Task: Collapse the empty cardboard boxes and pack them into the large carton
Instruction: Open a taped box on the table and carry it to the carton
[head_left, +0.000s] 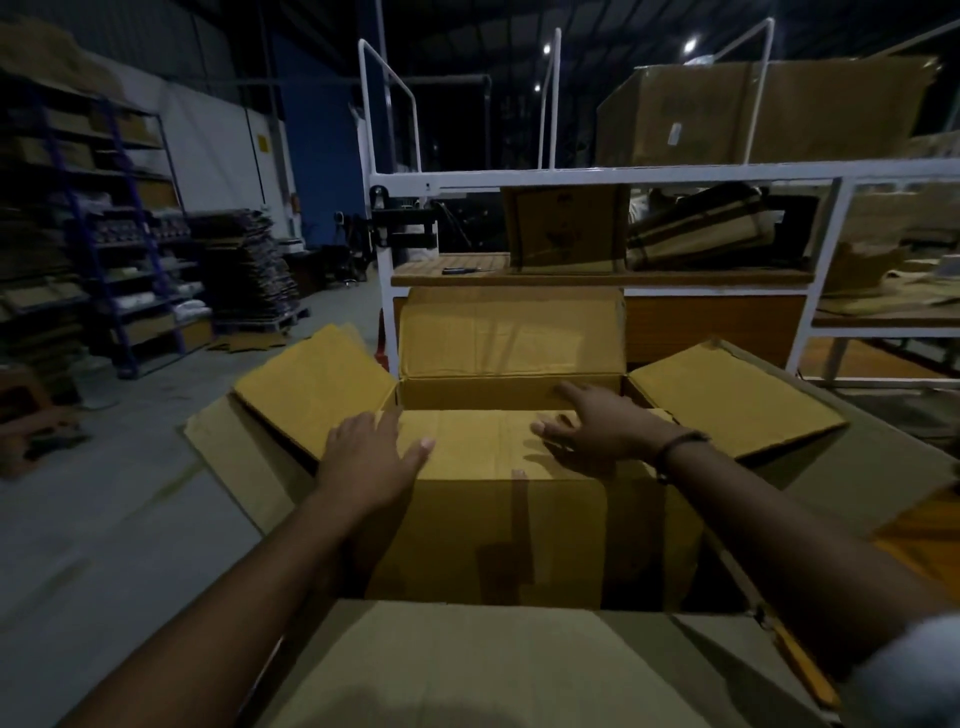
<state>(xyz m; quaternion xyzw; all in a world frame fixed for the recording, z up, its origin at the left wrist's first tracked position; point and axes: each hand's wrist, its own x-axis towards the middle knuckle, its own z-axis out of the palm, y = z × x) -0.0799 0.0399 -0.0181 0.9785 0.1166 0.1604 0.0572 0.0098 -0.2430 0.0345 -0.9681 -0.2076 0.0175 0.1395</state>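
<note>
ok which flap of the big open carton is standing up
The far yellow-brown cardboard flap, upright against the white metal rack; the left flap and right flap splay outward.

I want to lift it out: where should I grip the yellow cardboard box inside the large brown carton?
Probably its top left and right edges, from above: the yellow cardboard box stands inside the large brown carton, whose walls fence its sides, leaving its flat top free, where the left hand and right hand reach.

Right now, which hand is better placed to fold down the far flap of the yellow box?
Probably the right hand: its fingers lie close under the far flap; the left hand rests farther back.
</note>
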